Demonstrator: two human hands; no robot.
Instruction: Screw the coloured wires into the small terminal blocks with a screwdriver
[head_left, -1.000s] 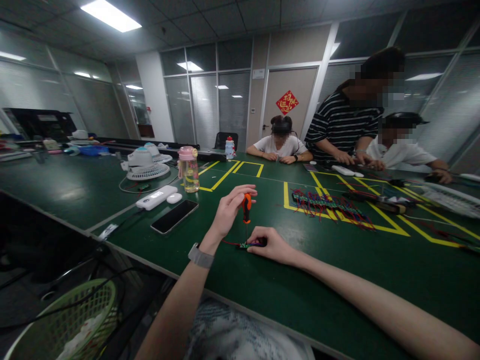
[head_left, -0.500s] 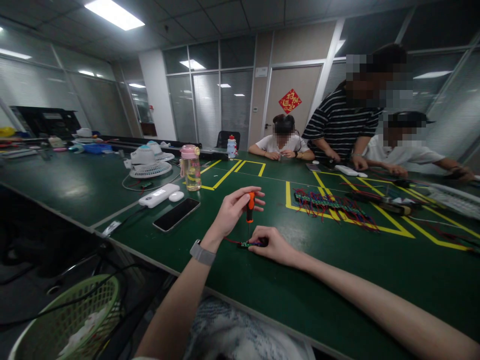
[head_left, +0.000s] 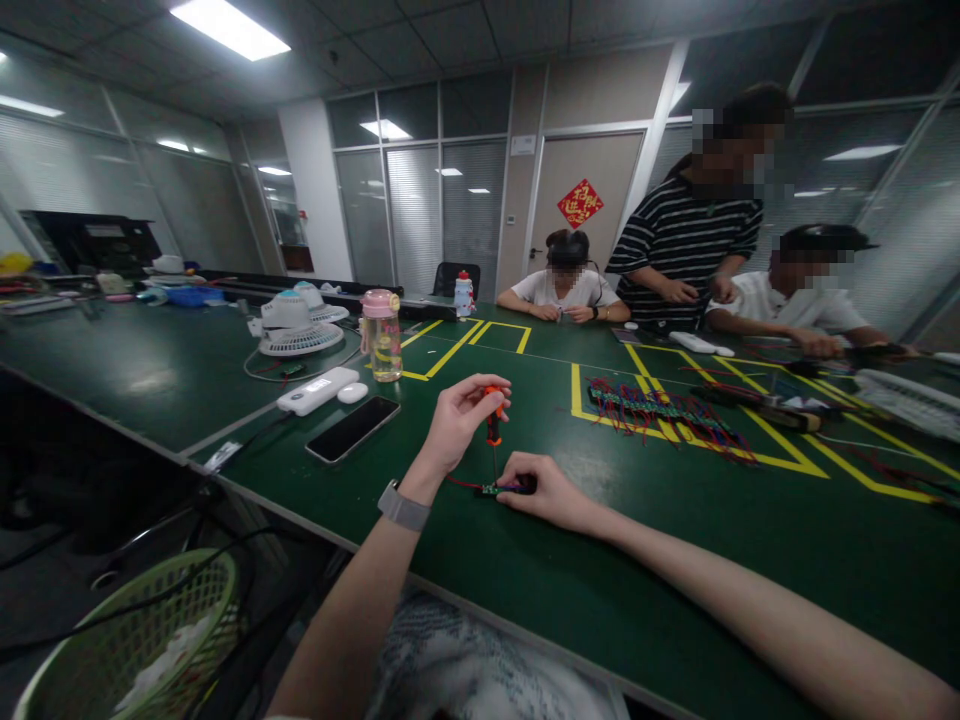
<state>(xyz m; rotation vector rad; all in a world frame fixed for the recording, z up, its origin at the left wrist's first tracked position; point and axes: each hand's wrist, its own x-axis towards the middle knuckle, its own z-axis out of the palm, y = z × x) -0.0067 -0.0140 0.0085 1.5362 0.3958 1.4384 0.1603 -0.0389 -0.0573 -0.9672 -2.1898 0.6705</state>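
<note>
My left hand (head_left: 459, 420) is closed round the orange handle of a small screwdriver (head_left: 493, 428) held upright, its tip down on a small green circuit board (head_left: 492, 489) with red wires. My right hand (head_left: 546, 490) is curled on the green table (head_left: 525, 580), its fingertips pinching that board and keeping it flat. A grey watch sits on my left wrist.
A black phone (head_left: 352, 429), a white power bank (head_left: 317, 390), a pink-capped bottle (head_left: 383, 336) and two small fans (head_left: 294, 326) lie to the left. A pile of wired boards (head_left: 660, 412) sits inside yellow tape lines. Three people work at the far side. A green basket (head_left: 127, 640) stands below left.
My left fingers have closed over the screwdriver handle, turning it on the board. The standing person in the striped shirt has straightened up and drawn both hands back from the table.
</note>
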